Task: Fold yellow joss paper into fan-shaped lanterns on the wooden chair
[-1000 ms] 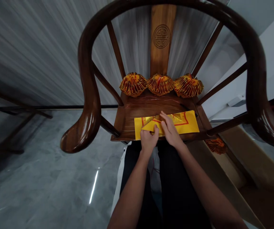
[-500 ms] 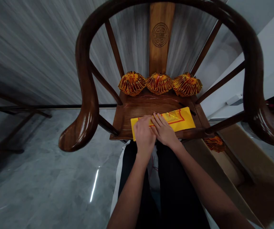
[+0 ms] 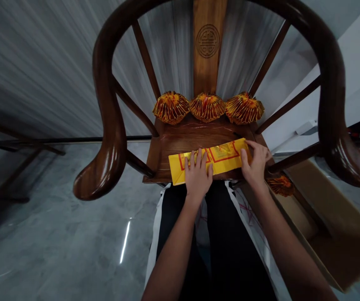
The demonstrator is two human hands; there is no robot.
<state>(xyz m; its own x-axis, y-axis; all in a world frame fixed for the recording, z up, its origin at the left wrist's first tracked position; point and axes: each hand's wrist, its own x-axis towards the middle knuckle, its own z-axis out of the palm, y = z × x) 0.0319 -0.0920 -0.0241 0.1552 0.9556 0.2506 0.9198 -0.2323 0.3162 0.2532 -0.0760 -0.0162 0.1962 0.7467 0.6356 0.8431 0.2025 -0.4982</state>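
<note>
A strip of yellow joss paper (image 3: 226,166) with red-printed frames and gold foil patches lies across the front of the wooden chair seat (image 3: 195,139). My left hand (image 3: 197,175) rests flat on its left half, fingers spread, holding nothing. At the right end, my right hand (image 3: 256,163) has its thumb and forefinger closed on the paper's edge by the far corner. Behind the paper, against the chair back, sit three pleated gold-and-red paper ornaments: a left one (image 3: 171,108), a middle one (image 3: 207,108) and a right one (image 3: 245,109).
The chair's curved armrest (image 3: 109,104) surrounds the seat. On the right, below the seat, stands an open cardboard box (image 3: 339,205), with another pleated ornament (image 3: 280,186) near its edge. Thin pinkish strings lie at the seat's back. Another dark wooden piece of furniture (image 3: 16,142) stands left.
My right hand has moved right, from the paper's middle to its right end. My left hand has opened from a closed pose and now lies flat on the paper. The view shifted slightly.
</note>
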